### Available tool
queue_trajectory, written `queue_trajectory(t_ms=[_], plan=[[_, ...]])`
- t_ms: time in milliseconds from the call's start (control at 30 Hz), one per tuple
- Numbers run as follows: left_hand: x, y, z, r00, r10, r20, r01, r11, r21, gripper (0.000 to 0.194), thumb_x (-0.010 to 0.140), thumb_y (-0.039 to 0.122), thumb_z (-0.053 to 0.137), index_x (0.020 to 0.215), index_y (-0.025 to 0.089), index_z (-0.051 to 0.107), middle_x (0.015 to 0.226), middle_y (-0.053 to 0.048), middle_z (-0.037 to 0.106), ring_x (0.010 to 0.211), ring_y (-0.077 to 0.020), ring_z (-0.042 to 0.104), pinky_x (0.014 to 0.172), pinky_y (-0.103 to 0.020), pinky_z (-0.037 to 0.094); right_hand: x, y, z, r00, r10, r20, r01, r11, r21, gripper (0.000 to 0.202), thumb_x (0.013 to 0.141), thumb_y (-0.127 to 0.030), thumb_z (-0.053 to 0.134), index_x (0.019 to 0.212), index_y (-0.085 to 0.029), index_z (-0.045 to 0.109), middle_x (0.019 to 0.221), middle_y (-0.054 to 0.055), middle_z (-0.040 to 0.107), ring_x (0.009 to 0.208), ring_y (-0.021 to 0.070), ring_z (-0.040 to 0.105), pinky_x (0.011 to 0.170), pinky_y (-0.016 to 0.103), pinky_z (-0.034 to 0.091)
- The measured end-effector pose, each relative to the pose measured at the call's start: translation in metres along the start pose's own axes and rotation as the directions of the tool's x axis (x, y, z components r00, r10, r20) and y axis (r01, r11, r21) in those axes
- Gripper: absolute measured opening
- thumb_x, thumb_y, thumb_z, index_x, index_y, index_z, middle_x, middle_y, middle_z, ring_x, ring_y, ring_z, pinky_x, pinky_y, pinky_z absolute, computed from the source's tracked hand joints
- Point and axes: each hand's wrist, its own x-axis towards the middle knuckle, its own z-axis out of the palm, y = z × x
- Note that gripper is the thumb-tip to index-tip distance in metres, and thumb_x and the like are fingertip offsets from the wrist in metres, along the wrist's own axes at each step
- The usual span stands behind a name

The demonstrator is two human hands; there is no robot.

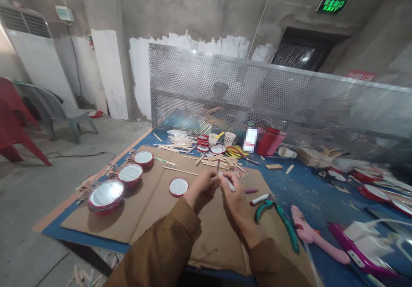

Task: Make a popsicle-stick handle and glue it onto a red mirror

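Observation:
Above the cardboard sheet [154, 201], my left hand [206, 184] and my right hand [234, 190] meet with bent fingers. A thin brown stick [218, 165] stands up from my left fingertips; its lower end is hidden. In my right hand lies a white marker-like tube [231, 185], its tip close to the stick. Left of my hands a round red-rimmed piece with a white top [178, 186] lies flat. By my right hand are a purple pen [251, 191] and a white marker with a dark red end [259, 199].
Green-handled pliers [291, 229] and a pink glue gun [317, 235] lie right, near a purple power strip [357, 252]. Several red drum-like pieces [106, 194] line the left edge. Loose wooden sticks [222, 161], cups [229, 139] and a red bottle [268, 141] stand behind, before a perforated metal panel [199, 77].

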Motion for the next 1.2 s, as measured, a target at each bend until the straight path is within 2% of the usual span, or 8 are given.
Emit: queue_trajectory(t_ms=[100, 300, 567, 733, 900, 1000, 1200], plan=[[-0.002, 0.001, 0.000, 0.999, -0.049, -0.002, 0.049, 0.998, 0.030, 0.017, 0.080, 0.030, 0.058, 0.077, 0.013, 0.062, 0.054, 0.003, 0.050, 0.049, -0.0097, 0.044, 0.048, -0.021, 0.033, 0.000, 0.002, 0.001, 1.000, -0.016, -0.002, 0.016, 1.000, -0.004, 0.029, 0.089, -0.048, 0.057, 0.090, -0.021, 0.066, 0.090, 0.008, 0.073, 0.084, 0.0234, 0.066, 0.080, 0.036, 0.052], [-0.003, 0.006, 0.000, 0.997, -0.073, 0.024, 0.071, 0.996, 0.060, 0.014, 0.083, 0.026, 0.053, 0.077, 0.015, 0.058, 0.054, 0.004, 0.049, 0.045, -0.0096, 0.047, 0.047, -0.021, 0.036, 0.000, 0.003, 0.000, 1.000, -0.013, 0.018, 0.013, 1.000, 0.007, 0.029, 0.089, -0.049, 0.057, 0.090, -0.021, 0.067, 0.090, 0.008, 0.073, 0.085, 0.0237, 0.066, 0.080, 0.036, 0.052], [-0.002, 0.004, 0.000, 0.998, -0.059, 0.013, 0.059, 0.998, 0.034, 0.017, 0.083, 0.030, 0.057, 0.078, 0.014, 0.060, 0.055, 0.003, 0.051, 0.046, -0.0105, 0.048, 0.048, -0.022, 0.036, -0.001, -0.001, -0.003, 1.000, 0.022, 0.007, -0.022, 1.000, -0.012, 0.029, 0.090, -0.048, 0.059, 0.092, -0.020, 0.067, 0.095, 0.008, 0.073, 0.087, 0.0235, 0.064, 0.081, 0.035, 0.050], [-0.002, 0.005, -0.001, 1.000, -0.010, -0.011, 0.010, 0.999, 0.050, 0.013, 0.079, 0.025, 0.057, 0.071, 0.014, 0.058, 0.055, 0.003, 0.050, 0.052, -0.0096, 0.045, 0.051, -0.022, 0.034, 0.000, -0.002, -0.002, 0.999, 0.007, 0.033, -0.007, 1.000, 0.008, 0.028, 0.090, -0.047, 0.057, 0.090, -0.020, 0.066, 0.091, 0.008, 0.072, 0.086, 0.0232, 0.064, 0.082, 0.036, 0.050], [-0.001, 0.003, -0.001, 1.000, 0.010, -0.006, -0.010, 0.998, 0.069, 0.012, 0.078, 0.023, 0.055, 0.071, 0.014, 0.058, 0.055, 0.003, 0.050, 0.051, -0.0092, 0.044, 0.051, -0.021, 0.034, 0.000, -0.002, -0.001, 1.000, 0.000, 0.020, 0.000, 1.000, 0.008, 0.028, 0.089, -0.047, 0.057, 0.089, -0.020, 0.066, 0.090, 0.008, 0.073, 0.085, 0.0233, 0.065, 0.081, 0.036, 0.051], [0.000, 0.001, -0.001, 1.000, -0.021, 0.018, 0.020, 0.997, 0.070, 0.016, 0.081, 0.027, 0.053, 0.075, 0.013, 0.060, 0.056, 0.002, 0.051, 0.050, -0.0103, 0.046, 0.050, -0.022, 0.035, 0.000, -0.004, -0.003, 1.000, 0.018, 0.015, -0.018, 1.000, 0.010, 0.029, 0.089, -0.047, 0.057, 0.091, -0.020, 0.066, 0.092, 0.008, 0.073, 0.086, 0.0234, 0.065, 0.082, 0.036, 0.051], [0.003, -0.003, -0.002, 1.000, 0.031, 0.002, -0.031, 0.999, 0.044, 0.021, 0.078, 0.034, 0.061, 0.072, 0.013, 0.061, 0.057, 0.002, 0.051, 0.051, -0.0095, 0.045, 0.050, -0.021, 0.034, -0.001, -0.007, -0.004, 0.998, 0.055, 0.017, -0.055, 0.998, 0.009, 0.029, 0.089, -0.048, 0.058, 0.092, -0.020, 0.066, 0.093, 0.007, 0.073, 0.088, 0.0234, 0.065, 0.082, 0.035, 0.050]])
